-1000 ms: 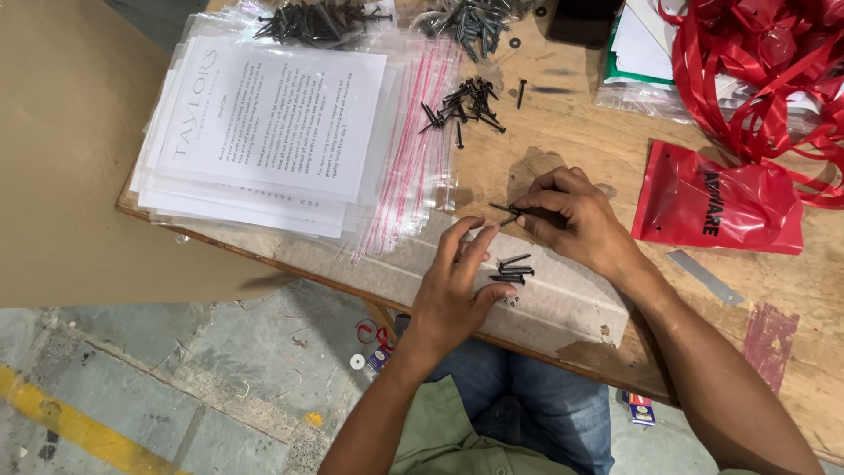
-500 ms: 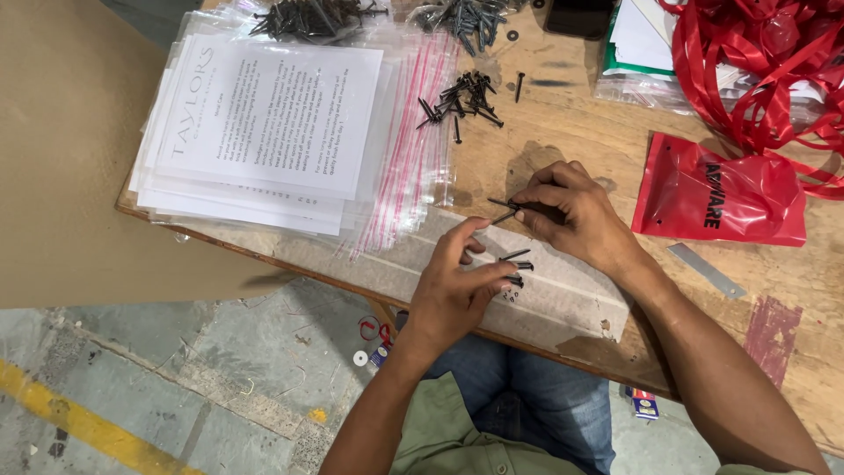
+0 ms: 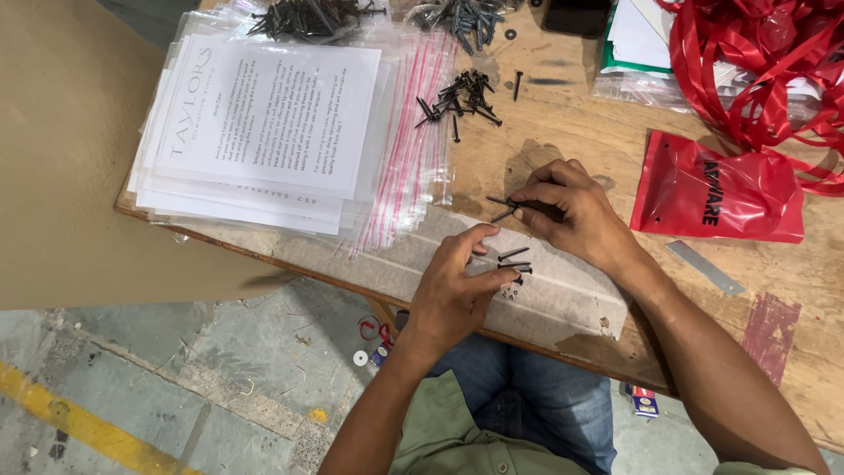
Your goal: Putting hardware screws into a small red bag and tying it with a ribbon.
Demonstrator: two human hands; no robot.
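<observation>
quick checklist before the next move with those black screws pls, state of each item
1. Right hand pinches black screws at its fingertips: ok.
2. Left hand empty, fingers beside the small row of screws: ok.
3. Row lies on the pale board, away from its edge: ok.
4. Loose screw pile within reach on the wooden table: ok.
5. Exact count in the right hand: cannot tell.

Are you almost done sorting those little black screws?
Not nearly. Done: a small row of screws lies by the left hand. In hand: the right hand pinches a few more screws. Left: a loose pile and two bigger heaps wait beyond, beside many empty bags.
</observation>
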